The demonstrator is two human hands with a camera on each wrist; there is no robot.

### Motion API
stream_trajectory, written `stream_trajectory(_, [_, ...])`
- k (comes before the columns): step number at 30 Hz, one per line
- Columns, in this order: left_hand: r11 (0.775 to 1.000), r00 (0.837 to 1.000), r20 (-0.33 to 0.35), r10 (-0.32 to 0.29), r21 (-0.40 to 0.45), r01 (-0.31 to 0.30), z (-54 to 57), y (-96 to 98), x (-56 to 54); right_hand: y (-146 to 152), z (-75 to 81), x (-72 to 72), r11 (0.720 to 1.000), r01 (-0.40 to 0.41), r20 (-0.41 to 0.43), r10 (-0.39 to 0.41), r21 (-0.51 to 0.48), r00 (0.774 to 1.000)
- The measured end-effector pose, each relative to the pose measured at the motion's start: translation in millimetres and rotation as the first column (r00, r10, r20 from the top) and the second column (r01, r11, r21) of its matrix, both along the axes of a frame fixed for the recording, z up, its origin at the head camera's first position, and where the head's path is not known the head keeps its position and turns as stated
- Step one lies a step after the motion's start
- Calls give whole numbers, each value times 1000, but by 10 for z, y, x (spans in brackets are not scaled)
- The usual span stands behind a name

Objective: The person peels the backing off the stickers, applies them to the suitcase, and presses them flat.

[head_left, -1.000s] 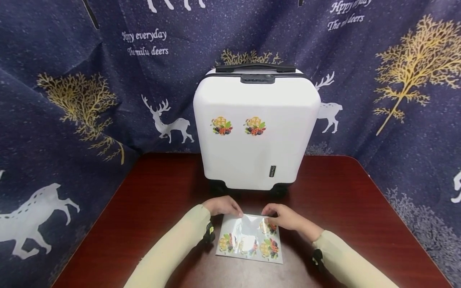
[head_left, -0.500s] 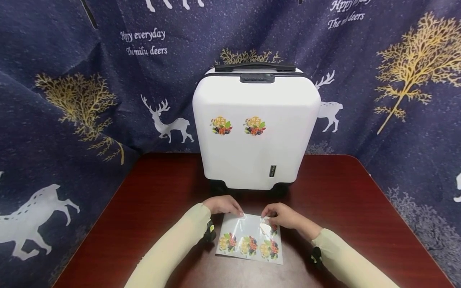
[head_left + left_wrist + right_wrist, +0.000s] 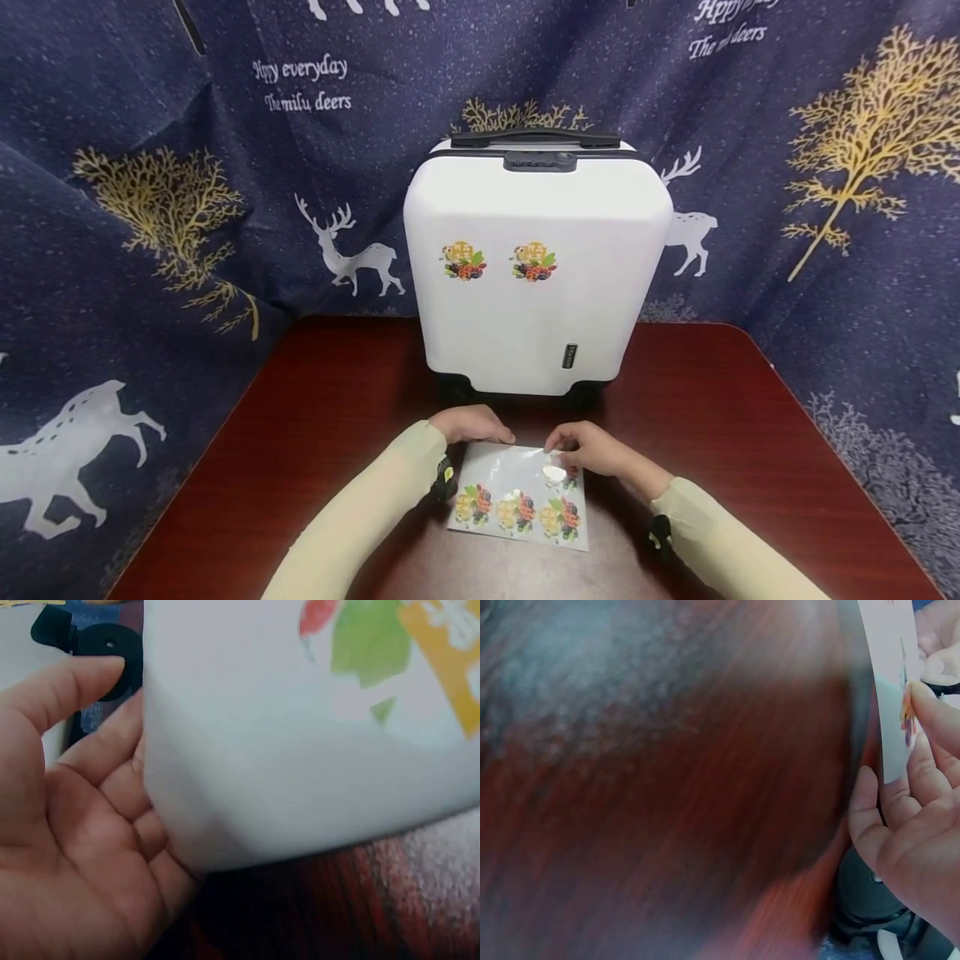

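A glossy white sticker sheet (image 3: 510,475) with fruit designs lies before me on the table; its front row shows several stickers. My right hand (image 3: 596,454) holds its far right part: in the right wrist view the thumb (image 3: 934,712) presses on a fruit sticker (image 3: 907,720) with fingers behind the sheet. My left hand (image 3: 474,423) is at the sheet's far left edge. In the left wrist view its thumb (image 3: 82,682) stands apart from the sheet (image 3: 225,750), while its other fingers reach behind the edge, their tips hidden. Glare covers part of the sheet near the right thumb.
A white suitcase (image 3: 525,325) stands upright beyond the hands, with two fruit stickers (image 3: 534,262) on its front and a black handle (image 3: 536,138) on top. The reddish-brown table (image 3: 337,375) has a deer-patterned dark blue cloth (image 3: 285,167) behind it.
The left hand has shifted slightly right along the sheet's far edge. Glare on the sheet has shrunk, so the front stickers show more clearly. The right hand stays in nearly the same place.
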State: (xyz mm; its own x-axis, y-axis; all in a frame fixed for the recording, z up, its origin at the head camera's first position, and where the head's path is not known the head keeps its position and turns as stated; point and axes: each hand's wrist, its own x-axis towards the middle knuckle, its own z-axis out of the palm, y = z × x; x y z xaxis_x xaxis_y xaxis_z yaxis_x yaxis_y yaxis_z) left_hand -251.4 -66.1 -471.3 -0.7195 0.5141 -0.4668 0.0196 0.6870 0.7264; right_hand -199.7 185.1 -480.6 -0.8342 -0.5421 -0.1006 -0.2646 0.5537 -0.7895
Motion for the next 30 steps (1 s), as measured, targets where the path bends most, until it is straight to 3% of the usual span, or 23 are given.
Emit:
stream_trajectory(6, [999,1000,-16,-9,-53,8,18,42,1,-7,-21,-13,999,-6,52,9,-39,999])
stream_trajectory(14, [999,999,-28,-31,-14,31,10,89,-6,-9,-5,-17,999,2,73,1,-35,997])
stream_trajectory(19, [997,996,-50,-75,9,76,32,160,1,-2,-2,-30,1000,-4,55,6,-31,998])
stream_trajectory(30, [996,994,-58,-91,-10,91,26,344,65,8,-6,-32,1000,12,-20,-11,21,1000])
